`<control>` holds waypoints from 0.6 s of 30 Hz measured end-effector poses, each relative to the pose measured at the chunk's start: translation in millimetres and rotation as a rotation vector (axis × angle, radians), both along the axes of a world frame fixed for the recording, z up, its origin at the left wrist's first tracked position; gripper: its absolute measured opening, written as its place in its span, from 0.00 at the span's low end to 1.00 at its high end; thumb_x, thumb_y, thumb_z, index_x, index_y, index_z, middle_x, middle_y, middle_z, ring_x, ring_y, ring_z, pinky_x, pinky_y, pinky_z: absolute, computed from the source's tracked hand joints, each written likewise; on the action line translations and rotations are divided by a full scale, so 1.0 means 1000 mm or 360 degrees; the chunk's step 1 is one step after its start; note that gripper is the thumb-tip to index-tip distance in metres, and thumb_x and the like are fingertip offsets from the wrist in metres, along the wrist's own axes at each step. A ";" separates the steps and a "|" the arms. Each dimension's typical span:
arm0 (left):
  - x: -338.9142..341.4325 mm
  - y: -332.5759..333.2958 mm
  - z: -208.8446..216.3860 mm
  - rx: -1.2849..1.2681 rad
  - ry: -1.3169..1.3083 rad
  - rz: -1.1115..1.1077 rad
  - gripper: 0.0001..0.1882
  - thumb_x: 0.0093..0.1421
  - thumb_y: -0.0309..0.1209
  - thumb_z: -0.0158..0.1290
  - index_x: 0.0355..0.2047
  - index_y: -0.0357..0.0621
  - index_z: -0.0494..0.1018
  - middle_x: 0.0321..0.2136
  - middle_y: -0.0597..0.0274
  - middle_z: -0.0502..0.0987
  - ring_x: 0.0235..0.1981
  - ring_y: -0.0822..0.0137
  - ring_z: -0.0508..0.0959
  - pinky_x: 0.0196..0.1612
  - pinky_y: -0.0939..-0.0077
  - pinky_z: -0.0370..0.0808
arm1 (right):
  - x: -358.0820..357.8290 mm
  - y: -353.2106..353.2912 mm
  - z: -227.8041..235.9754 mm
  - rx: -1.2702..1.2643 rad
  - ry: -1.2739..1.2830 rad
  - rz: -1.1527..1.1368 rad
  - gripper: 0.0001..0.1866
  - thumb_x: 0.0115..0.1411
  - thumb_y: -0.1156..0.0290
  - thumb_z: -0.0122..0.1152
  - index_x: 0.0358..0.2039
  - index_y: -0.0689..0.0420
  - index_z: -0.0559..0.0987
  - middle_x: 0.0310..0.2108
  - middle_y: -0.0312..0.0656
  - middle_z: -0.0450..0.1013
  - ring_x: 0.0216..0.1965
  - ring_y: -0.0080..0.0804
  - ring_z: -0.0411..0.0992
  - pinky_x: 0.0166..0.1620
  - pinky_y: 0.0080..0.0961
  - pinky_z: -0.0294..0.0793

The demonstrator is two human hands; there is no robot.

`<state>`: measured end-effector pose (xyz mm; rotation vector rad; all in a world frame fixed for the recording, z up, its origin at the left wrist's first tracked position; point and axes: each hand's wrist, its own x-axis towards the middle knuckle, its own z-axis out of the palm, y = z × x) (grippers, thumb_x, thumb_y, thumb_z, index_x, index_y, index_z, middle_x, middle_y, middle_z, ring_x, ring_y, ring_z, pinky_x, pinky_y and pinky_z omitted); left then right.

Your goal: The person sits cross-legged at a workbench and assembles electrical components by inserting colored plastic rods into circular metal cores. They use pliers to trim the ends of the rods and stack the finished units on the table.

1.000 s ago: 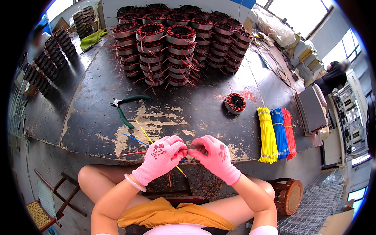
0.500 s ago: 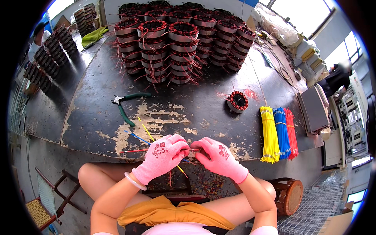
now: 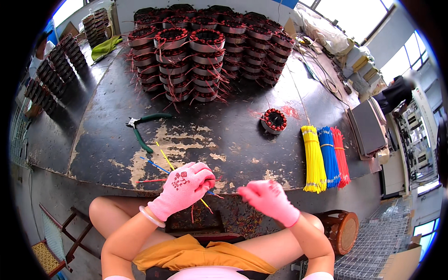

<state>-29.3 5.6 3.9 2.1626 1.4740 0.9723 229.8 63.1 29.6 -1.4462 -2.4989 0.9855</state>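
My left hand (image 3: 186, 185) pinches a yellow wire (image 3: 164, 155), blue wire (image 3: 154, 163) and red wire (image 3: 151, 180). Right hand (image 3: 270, 198) apart, fingers curled, blurred; can't tell if pinching.

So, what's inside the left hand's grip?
A yellow wire, a blue wire and a red wire stick out around the gloved left hand; their gripped middles are covered.

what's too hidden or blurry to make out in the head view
Head view:
Middles of the thin yellow wire, thin blue wire and thin red wire: hidden by the pink-gloved left hand.
Whether the pink-gloved right hand holds anything: blurred.
Rear stacks of red-wound metal rings: partly behind front stacks.
Yellow-seated chair: cut off by picture edge.
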 end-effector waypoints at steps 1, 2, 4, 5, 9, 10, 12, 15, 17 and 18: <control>0.001 0.001 0.001 -0.0020 0.0015 0.0001 0.05 0.56 0.26 0.57 0.33 0.48 0.77 0.35 0.64 0.78 0.37 0.57 0.78 0.41 0.63 0.77 | -0.006 -0.007 -0.005 0.0303 -0.0242 0.0224 0.18 0.63 0.51 0.64 0.35 0.55 0.83 0.29 0.44 0.79 0.31 0.39 0.79 0.35 0.37 0.76; 0.002 0.001 0.004 -0.0042 0.0033 0.0001 0.04 0.56 0.26 0.57 0.33 0.48 0.77 0.35 0.64 0.78 0.37 0.57 0.78 0.41 0.63 0.77 | -0.009 -0.009 -0.017 0.0696 -0.0009 0.0266 0.15 0.56 0.58 0.73 0.37 0.53 0.83 0.29 0.36 0.76 0.30 0.39 0.76 0.35 0.37 0.75; 0.002 0.002 0.005 -0.0058 0.0056 0.0010 0.03 0.57 0.28 0.57 0.32 0.47 0.78 0.34 0.64 0.78 0.37 0.56 0.78 0.41 0.62 0.76 | -0.030 -0.008 -0.016 0.1209 0.0174 0.0326 0.16 0.53 0.60 0.73 0.40 0.51 0.82 0.34 0.34 0.77 0.32 0.35 0.76 0.36 0.35 0.75; 0.002 0.002 0.004 -0.0059 0.0052 0.0015 0.03 0.57 0.28 0.57 0.33 0.47 0.78 0.34 0.64 0.78 0.38 0.56 0.78 0.41 0.62 0.76 | -0.038 -0.005 -0.014 0.1469 0.0271 0.0350 0.18 0.52 0.61 0.74 0.42 0.50 0.82 0.36 0.32 0.77 0.34 0.33 0.76 0.37 0.34 0.75; 0.001 0.002 0.003 -0.0054 0.0047 0.0004 0.04 0.58 0.29 0.57 0.34 0.47 0.77 0.35 0.64 0.78 0.38 0.56 0.78 0.41 0.62 0.77 | -0.045 0.008 -0.033 0.1518 0.0208 0.0543 0.20 0.53 0.61 0.68 0.47 0.50 0.78 0.42 0.30 0.74 0.38 0.26 0.75 0.39 0.28 0.73; 0.001 0.003 0.005 -0.0065 0.0055 -0.0002 0.04 0.58 0.29 0.58 0.35 0.47 0.77 0.36 0.64 0.78 0.38 0.56 0.78 0.41 0.61 0.77 | -0.046 0.010 -0.036 0.1540 0.0242 0.0539 0.15 0.57 0.63 0.68 0.44 0.51 0.80 0.37 0.31 0.76 0.33 0.23 0.74 0.37 0.24 0.72; 0.000 0.002 0.003 -0.0073 0.0057 -0.0006 0.05 0.58 0.29 0.58 0.35 0.47 0.77 0.36 0.64 0.78 0.38 0.56 0.78 0.41 0.61 0.77 | -0.051 0.002 -0.033 0.0078 0.0596 0.0082 0.11 0.61 0.63 0.65 0.42 0.53 0.80 0.33 0.32 0.77 0.30 0.19 0.72 0.35 0.21 0.71; -0.001 0.002 0.000 -0.0056 0.0047 -0.0017 0.05 0.58 0.29 0.59 0.35 0.48 0.77 0.37 0.64 0.78 0.38 0.56 0.78 0.41 0.61 0.77 | -0.050 0.005 -0.026 -0.1343 0.1018 -0.0307 0.13 0.69 0.62 0.57 0.38 0.58 0.81 0.28 0.32 0.78 0.27 0.15 0.70 0.33 0.15 0.69; -0.001 0.001 0.001 -0.0052 0.0040 -0.0034 0.05 0.58 0.29 0.59 0.35 0.47 0.77 0.37 0.64 0.78 0.38 0.56 0.78 0.41 0.61 0.77 | -0.045 0.006 -0.017 -0.1499 0.1019 -0.0283 0.14 0.69 0.61 0.56 0.39 0.59 0.80 0.31 0.31 0.78 0.29 0.14 0.71 0.33 0.14 0.69; -0.001 0.001 0.001 -0.0040 0.0037 -0.0037 0.05 0.58 0.29 0.59 0.35 0.47 0.77 0.37 0.64 0.78 0.38 0.56 0.78 0.41 0.61 0.77 | -0.041 0.008 -0.022 -0.1463 0.0992 -0.0188 0.11 0.67 0.62 0.59 0.39 0.57 0.81 0.33 0.34 0.78 0.29 0.20 0.73 0.33 0.19 0.71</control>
